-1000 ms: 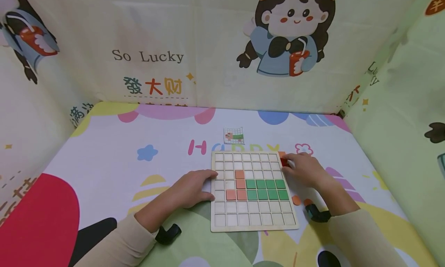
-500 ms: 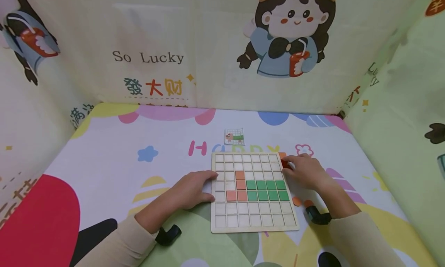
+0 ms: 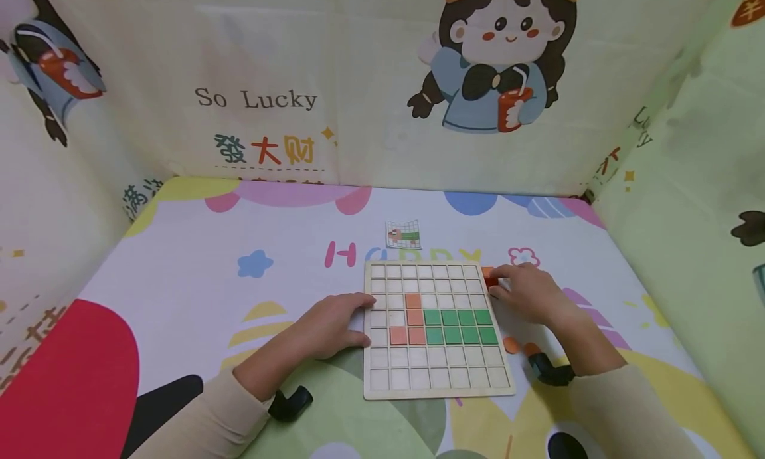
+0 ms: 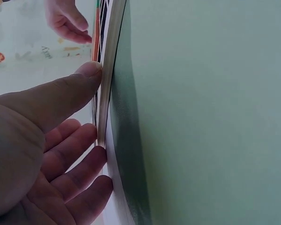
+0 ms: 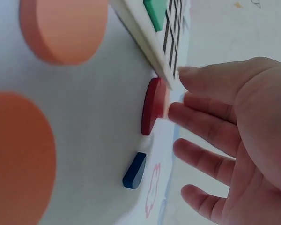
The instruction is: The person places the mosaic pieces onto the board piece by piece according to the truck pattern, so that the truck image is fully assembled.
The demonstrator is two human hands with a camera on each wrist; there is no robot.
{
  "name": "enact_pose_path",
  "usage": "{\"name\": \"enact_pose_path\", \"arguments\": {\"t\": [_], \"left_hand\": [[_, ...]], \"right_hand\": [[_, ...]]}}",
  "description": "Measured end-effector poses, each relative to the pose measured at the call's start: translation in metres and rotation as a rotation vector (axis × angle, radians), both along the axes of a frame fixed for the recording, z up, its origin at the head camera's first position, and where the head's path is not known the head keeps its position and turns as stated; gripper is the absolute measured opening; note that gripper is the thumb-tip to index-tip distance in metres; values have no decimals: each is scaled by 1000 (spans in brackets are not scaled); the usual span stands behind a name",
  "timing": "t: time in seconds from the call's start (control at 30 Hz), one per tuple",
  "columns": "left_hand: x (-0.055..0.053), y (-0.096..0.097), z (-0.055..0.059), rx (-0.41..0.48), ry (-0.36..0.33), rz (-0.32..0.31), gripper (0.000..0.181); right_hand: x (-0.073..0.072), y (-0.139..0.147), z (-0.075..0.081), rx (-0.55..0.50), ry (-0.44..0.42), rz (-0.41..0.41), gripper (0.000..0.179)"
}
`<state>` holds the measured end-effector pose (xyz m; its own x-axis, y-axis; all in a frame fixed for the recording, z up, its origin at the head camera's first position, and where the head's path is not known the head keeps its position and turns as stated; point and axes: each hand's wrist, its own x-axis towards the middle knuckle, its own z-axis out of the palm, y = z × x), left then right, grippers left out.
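A pale wooden grid board lies on the table, with green tiles and salmon tiles in its cells. My left hand is at the board's left edge, its thumb and fingertips touching the rim. At the upper right edge, my right hand hovers with fingers spread and nothing between them in the right wrist view. Just by its fingertips lie a red half-round piece and an orange piece. Below sits a small dark blue piece, not visible in the head view.
Behind the board lies a small picture card showing a coloured grid pattern. Orange round pieces rest right of the board, near my right wrist's black camera mount. A printed cloth wall closes off the back.
My right forearm has shifted slightly to the right, and a little more of the orange piece shows beside the board corner. My left hand and the tiles stay as they were.
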<state>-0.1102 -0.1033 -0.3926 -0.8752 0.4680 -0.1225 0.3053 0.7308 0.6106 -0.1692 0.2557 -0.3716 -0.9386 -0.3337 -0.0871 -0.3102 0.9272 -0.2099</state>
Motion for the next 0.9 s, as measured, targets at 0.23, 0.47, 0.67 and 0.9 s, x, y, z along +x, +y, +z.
{"name": "enact_pose_path", "arguments": {"t": [0.23, 0.47, 0.67, 0.9], "left_hand": [[-1, 0, -1, 1, 2, -5, 63], [-1, 0, -1, 4, 4, -6, 63], [0, 0, 0, 1, 1, 2, 63], [0, -1, -1, 1, 6, 1, 63]], "right_hand": [[-5, 2, 0, -29, -59, 7, 43], [-6, 5, -2, -4, -67, 17, 39], [-11, 4, -1, -17, -67, 17, 34], [-18, 2, 2, -30, -71, -4, 32]]}}
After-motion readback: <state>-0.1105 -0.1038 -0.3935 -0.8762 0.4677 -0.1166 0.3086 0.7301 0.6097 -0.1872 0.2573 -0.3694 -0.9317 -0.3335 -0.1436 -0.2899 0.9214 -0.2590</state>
